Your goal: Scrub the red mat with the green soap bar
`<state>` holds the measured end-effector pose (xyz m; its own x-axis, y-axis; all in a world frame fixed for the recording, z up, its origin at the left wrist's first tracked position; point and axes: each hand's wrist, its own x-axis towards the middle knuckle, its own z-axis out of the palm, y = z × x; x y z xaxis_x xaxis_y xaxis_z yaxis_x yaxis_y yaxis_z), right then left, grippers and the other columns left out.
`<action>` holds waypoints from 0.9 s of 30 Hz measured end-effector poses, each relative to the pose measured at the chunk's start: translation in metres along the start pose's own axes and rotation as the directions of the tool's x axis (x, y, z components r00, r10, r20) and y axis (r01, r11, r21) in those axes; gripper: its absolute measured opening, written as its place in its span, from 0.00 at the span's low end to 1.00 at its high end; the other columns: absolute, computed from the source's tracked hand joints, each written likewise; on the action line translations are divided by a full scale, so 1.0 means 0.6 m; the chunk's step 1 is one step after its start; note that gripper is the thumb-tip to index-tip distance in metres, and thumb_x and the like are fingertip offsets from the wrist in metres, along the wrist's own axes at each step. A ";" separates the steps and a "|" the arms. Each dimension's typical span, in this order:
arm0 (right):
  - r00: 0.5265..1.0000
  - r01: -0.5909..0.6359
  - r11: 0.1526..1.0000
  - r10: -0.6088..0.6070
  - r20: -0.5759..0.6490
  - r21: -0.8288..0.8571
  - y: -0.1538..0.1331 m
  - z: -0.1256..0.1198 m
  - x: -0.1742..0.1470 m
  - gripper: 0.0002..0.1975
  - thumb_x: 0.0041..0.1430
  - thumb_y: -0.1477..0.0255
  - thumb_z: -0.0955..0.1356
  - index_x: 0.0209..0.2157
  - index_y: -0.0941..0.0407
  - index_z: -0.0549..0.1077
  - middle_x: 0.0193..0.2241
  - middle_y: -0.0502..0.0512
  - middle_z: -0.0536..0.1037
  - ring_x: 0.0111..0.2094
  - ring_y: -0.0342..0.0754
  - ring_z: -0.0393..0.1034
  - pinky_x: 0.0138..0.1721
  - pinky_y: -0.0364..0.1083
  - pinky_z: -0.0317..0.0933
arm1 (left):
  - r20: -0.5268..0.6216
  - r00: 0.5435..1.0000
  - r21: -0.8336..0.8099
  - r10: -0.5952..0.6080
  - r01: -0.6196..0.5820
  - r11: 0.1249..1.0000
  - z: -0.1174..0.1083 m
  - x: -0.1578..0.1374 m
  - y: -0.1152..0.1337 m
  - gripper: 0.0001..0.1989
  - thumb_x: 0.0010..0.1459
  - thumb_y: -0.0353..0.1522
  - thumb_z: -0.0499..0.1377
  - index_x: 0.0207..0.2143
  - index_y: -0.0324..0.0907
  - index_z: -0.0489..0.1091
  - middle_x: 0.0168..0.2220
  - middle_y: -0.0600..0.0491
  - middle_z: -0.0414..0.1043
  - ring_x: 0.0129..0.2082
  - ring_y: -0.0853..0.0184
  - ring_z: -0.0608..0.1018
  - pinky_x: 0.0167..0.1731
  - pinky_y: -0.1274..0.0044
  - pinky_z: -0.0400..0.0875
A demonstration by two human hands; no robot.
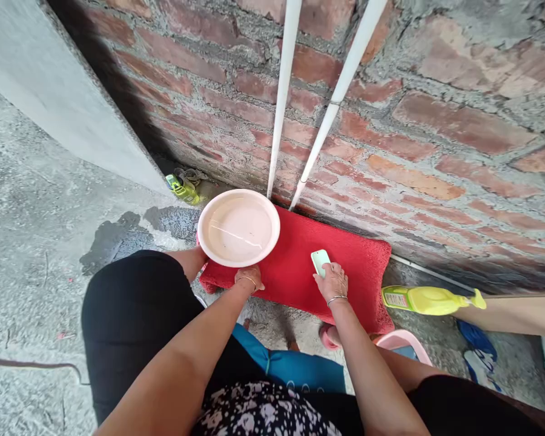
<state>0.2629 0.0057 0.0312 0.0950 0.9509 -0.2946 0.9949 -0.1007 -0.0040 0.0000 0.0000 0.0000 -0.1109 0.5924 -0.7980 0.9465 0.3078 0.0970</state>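
My left hand (249,278) is at the near side of a pale pink basin (276,233) of water. Its fingers are mostly hidden under the rim, so I cannot tell whether they grip the basin or rest on the cloth. Under the basin and to its right spreads a thick red cloth (295,266), laid over a low support. My right hand (333,282) is over the right half of the cloth, its fingers closed on a pale green oblong block (320,261) with rounded corners. The block's underside is hidden.
A yellow-green bottle (429,300) stands by the cloth's right end; another green bottle (184,189) is behind the basin. Two white pipes (315,145) run down the brick wall (418,163). A pink tub (406,342) is at lower right, near blue-and-white footwear (480,363). Wet concrete (118,236) lies left.
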 end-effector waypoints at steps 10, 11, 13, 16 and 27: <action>0.990 0.115 0.968 -0.094 -0.103 0.222 -0.100 0.017 -0.015 0.20 0.50 0.62 0.67 0.45 0.54 0.69 0.41 0.57 0.63 0.43 0.51 0.59 0.45 0.47 0.53 | -0.015 0.998 -0.059 -0.055 0.054 0.997 0.010 0.002 0.002 0.29 0.34 0.39 0.70 0.42 0.42 0.72 0.49 0.40 0.72 0.48 0.50 0.74 0.43 0.66 0.70; 0.983 0.178 0.955 -0.160 -0.092 0.235 -0.130 0.020 -0.023 0.20 0.50 0.61 0.67 0.46 0.53 0.69 0.41 0.57 0.62 0.43 0.51 0.59 0.45 0.46 0.53 | -0.012 0.999 -0.060 -0.053 0.052 0.997 0.011 0.003 0.001 0.29 0.34 0.39 0.70 0.43 0.42 0.72 0.49 0.41 0.72 0.48 0.51 0.74 0.42 0.67 0.70; 0.961 0.275 0.931 -0.270 -0.056 0.240 -0.183 0.027 -0.034 0.22 0.50 0.61 0.68 0.47 0.51 0.69 0.41 0.56 0.62 0.42 0.51 0.58 0.44 0.47 0.53 | -0.017 0.999 -0.055 -0.047 0.046 0.997 0.012 0.003 -0.001 0.32 0.34 0.40 0.70 0.45 0.43 0.71 0.49 0.41 0.72 0.47 0.52 0.74 0.42 0.68 0.70; 0.951 0.306 0.923 -0.308 -0.028 0.233 -0.200 0.040 -0.029 0.22 0.50 0.61 0.69 0.48 0.50 0.70 0.40 0.56 0.61 0.41 0.51 0.58 0.43 0.47 0.53 | -0.026 0.998 -0.039 -0.054 0.053 0.998 0.011 0.003 -0.002 0.33 0.34 0.41 0.70 0.45 0.43 0.71 0.49 0.41 0.71 0.48 0.52 0.73 0.42 0.68 0.70; 0.874 -0.259 0.848 0.409 -0.261 0.462 0.083 0.055 -0.021 0.25 0.46 0.57 0.68 0.44 0.56 0.71 0.38 0.57 0.62 0.37 0.52 0.59 0.40 0.52 0.56 | 0.006 0.997 -0.070 -0.078 0.079 0.994 0.002 0.001 0.002 0.27 0.33 0.38 0.71 0.40 0.45 0.74 0.46 0.44 0.74 0.46 0.51 0.75 0.40 0.68 0.72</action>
<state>0.3101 -0.0208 0.0031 0.4992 0.8665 -0.0095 0.8038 -0.4671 -0.3683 0.0018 -0.0002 -0.0014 -0.1828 0.5618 -0.8068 0.9112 0.4051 0.0756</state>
